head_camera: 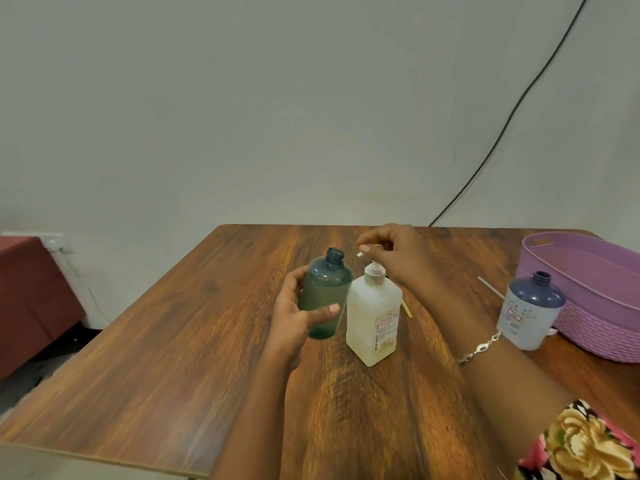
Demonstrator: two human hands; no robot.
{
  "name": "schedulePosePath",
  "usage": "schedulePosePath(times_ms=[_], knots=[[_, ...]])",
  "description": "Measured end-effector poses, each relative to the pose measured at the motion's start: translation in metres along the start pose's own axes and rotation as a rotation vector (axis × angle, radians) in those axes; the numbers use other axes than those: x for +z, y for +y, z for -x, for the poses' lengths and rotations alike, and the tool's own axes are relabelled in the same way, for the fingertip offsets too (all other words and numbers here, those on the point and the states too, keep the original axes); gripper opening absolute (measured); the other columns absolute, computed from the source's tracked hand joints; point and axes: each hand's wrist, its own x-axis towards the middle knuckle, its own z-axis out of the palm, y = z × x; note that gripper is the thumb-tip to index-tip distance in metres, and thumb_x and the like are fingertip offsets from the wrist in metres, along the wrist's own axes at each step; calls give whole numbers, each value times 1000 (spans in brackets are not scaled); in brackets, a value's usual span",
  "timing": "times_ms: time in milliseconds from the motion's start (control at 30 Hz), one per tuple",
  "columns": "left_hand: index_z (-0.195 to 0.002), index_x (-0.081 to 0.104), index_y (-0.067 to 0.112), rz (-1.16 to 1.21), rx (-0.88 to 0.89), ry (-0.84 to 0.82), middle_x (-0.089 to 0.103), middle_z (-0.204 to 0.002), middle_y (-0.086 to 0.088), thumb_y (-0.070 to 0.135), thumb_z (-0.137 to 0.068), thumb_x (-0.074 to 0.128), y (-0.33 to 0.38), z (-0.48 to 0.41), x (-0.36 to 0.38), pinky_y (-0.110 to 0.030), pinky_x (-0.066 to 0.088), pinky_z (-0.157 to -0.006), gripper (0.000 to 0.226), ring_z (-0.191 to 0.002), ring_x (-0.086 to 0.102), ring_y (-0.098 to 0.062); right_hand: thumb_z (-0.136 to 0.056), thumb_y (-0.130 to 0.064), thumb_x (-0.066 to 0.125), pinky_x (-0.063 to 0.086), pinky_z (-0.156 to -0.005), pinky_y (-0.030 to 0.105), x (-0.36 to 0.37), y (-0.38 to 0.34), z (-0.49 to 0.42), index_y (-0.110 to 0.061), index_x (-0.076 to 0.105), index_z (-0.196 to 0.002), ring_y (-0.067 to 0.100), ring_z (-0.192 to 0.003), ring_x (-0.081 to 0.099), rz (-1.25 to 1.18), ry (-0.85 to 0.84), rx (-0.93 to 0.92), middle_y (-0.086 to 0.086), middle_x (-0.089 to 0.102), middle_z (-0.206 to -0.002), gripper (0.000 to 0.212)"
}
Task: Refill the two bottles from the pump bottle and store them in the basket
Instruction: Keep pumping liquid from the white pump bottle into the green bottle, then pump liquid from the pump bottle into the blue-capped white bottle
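Observation:
A teal translucent bottle with an open neck stands tilted at the table's middle, and my left hand grips its body from the left. Right beside it stands the white square pump bottle. My right hand is over its pump head, fingers curled on the white spout, which points toward the teal bottle's neck. A second bottle, blue-topped with a pale body and no cap, stands to the right against the purple basket.
The wooden table carries a thin white tube near the basket and a yellowish stick behind the pump bottle. A black cable runs down the wall. A dark red surface lies at the left.

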Motion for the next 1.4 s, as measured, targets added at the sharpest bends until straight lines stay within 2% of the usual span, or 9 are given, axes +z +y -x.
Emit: schedulePosePath(times_ms=[133, 300, 400, 500, 567, 733, 900, 1100, 1400], knots=[[-125, 47, 21, 25, 6, 18, 56, -122, -2, -4, -64, 76, 1, 0, -7, -40, 49, -87, 71, -110, 55, -21, -88, -21, 61, 28, -81, 18, 12, -3, 20, -16, 67, -106, 2, -99, 43, 231, 102, -159, -5, 59, -115, 20], [-125, 47, 21, 25, 4, 34, 55, -125, -2, -2, -63, 77, 2, -2, -14, -46, 48, -93, 73, -113, 54, -22, -87, -22, 62, 30, -85, 21, 21, 4, 20, -16, 63, -113, 14, -112, 48, 239, 100, -130, 0, 57, -123, 27], [-126, 46, 19, 53, 4, 39, 54, -125, -3, -10, -67, 72, 1, -3, -18, -45, 48, -94, 71, -113, 54, -22, -87, -17, 62, 34, -85, 21, 24, 0, 28, -15, 64, -113, 6, -105, 47, 199, 174, -216, -1, 58, -122, 25], [-124, 47, 17, 82, 18, 34, 57, -123, -5, -6, -62, 76, 1, -1, -23, -45, 49, -93, 72, -112, 55, -23, -84, -13, 66, 35, -86, 5, 36, -7, 42, -13, 64, -113, -1, -101, 46, 74, 162, -304, -5, 61, -115, 29], [-122, 49, 17, 82, 32, 30, 60, -120, -5, 0, -58, 78, 1, 0, -27, -42, 50, -90, 73, -109, 58, -22, -82, -13, 68, 34, -84, 0, 50, -10, 51, -15, 59, -120, -3, -103, 48, -51, 65, -272, -9, 58, -116, 39], [-121, 50, 16, 45, 68, 50, 61, -114, -3, -8, -64, 72, 2, 5, -41, -25, 51, -77, 66, -102, 60, -17, -77, -14, 73, 42, -95, 16, 83, -8, 59, -19, 40, -136, 4, -115, 50, -309, -85, -73, -12, 50, -124, 68], [-120, 52, 17, -49, 61, 61, 59, -114, 0, 7, -53, 72, -4, 10, -60, -37, 52, -88, 71, -107, 57, -20, -75, -17, 75, 43, -74, 2, 106, -9, 62, -33, 41, -117, -5, -96, 51, -382, -179, 11, -22, 50, -104, 56], [-118, 51, 19, -58, 17, 66, 56, -120, -7, -1, -56, 67, -16, 15, -92, -38, 51, -91, 67, -110, 57, -23, -68, -17, 81, 49, -90, 28, 146, -5, 60, -34, 47, -112, 11, -108, 55, -356, -191, 72, -7, 58, -114, 58], [-117, 48, 21, -250, -3, 104, 58, -114, 1, -16, -74, 61, -26, 5, -137, -28, 52, -83, 57, -110, 55, -18, -65, -14, 82, 47, -90, 26, 199, -9, 51, -27, 51, -114, 9, -104, 56, -338, -174, 60, -8, 59, -111, 59]])
